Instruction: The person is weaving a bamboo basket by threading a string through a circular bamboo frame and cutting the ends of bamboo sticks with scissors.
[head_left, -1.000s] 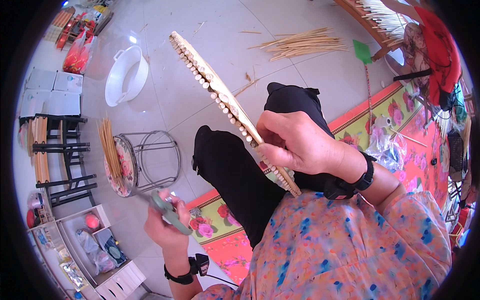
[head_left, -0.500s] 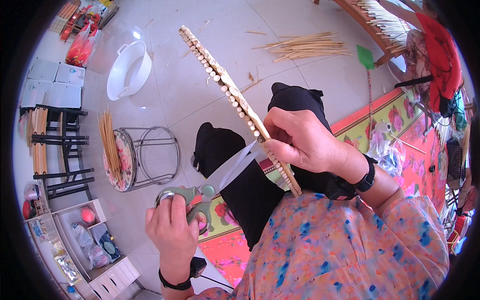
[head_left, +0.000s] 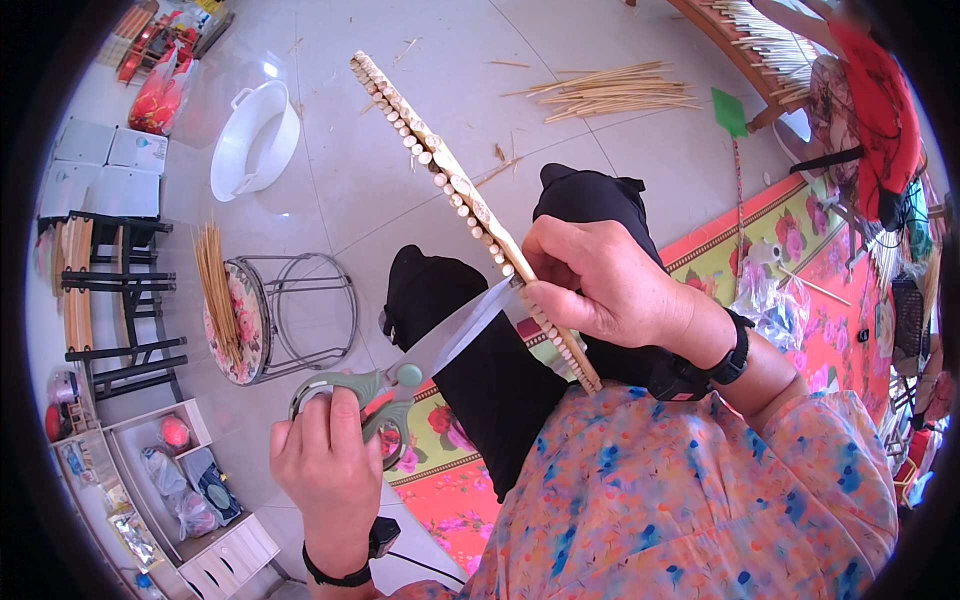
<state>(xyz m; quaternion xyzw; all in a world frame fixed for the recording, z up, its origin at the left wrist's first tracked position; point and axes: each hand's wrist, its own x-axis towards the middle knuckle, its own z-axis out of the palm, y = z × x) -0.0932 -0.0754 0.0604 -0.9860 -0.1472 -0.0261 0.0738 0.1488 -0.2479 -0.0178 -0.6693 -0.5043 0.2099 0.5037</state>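
My left hand (head_left: 330, 455) is closed round the grey-green handles of a large pair of scissors (head_left: 409, 375). Their blades point up and right, with the tips at the edge of a long, narrow piece of pale stalks (head_left: 455, 182). This piece looks like a reed panel seen edge-on, with a row of round cut ends along its side. It slants from the far left down to my lap. My right hand (head_left: 625, 285) pinches it below its middle, thumb on the near side, just right of the scissor tips.
A round stool (head_left: 240, 350) with thin stalks on its flowered seat lies tipped at left. Behind it stands a white tub (head_left: 255, 145). More stalks (head_left: 610, 92) lie on the tiled floor. A flowered mat (head_left: 800, 290) spreads at right, near a person in red (head_left: 880, 130).
My left hand and the scissors have shifted slightly left, the tips staying by the stalks. The far end of the stalk piece has swung a little left. My right hand keeps its pinch.
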